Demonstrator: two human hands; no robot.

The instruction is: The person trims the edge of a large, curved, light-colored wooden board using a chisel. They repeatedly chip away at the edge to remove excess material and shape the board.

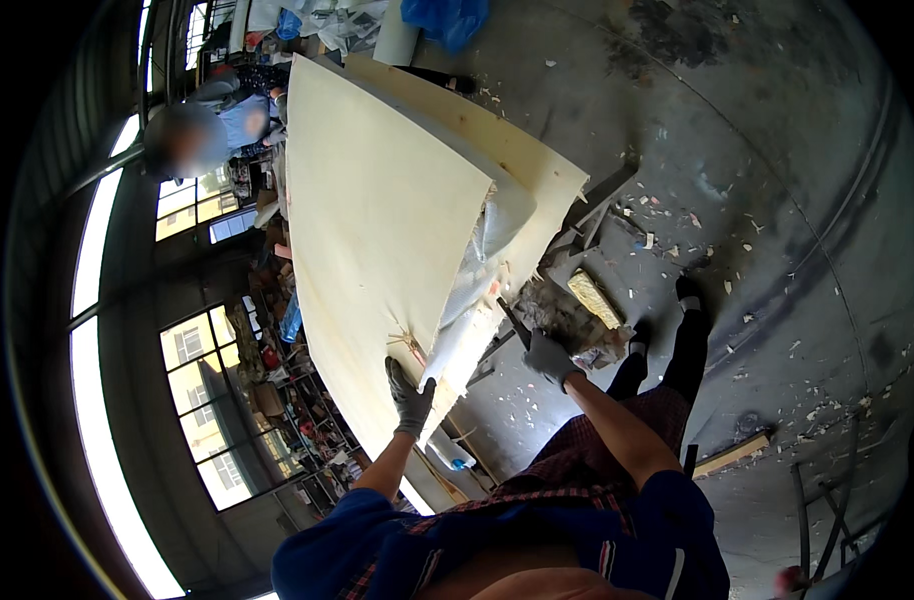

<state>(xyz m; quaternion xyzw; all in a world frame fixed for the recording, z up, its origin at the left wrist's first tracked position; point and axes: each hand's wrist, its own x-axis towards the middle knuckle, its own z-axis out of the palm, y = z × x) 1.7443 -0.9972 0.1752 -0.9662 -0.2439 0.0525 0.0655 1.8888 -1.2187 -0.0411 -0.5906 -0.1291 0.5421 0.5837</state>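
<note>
A large cream panel [367, 210] lies in front of me, over a second cream sheet [547, 180]. Crumpled clear plastic film [482, 240] shows between them along the ragged right edge. My left hand [411, 402], in a grey glove, rests on the panel's near corner, fingers stretched out and thumb apart by the white film edge. My right hand [550, 360], also gloved, is closed around a dark, narrow tool [515, 322]. The tool's far end points at the ragged edge; its exact kind is unclear. Wood splinters [409, 345] stick up beside my left hand.
A yellowish block [595, 298] and wood scraps lie on the grey floor [777, 200] near my feet. Dark metal supports [602, 200] stick out under the sheets. Another person [217, 130] is at the far left. Cluttered shelves [277, 390] line the windows.
</note>
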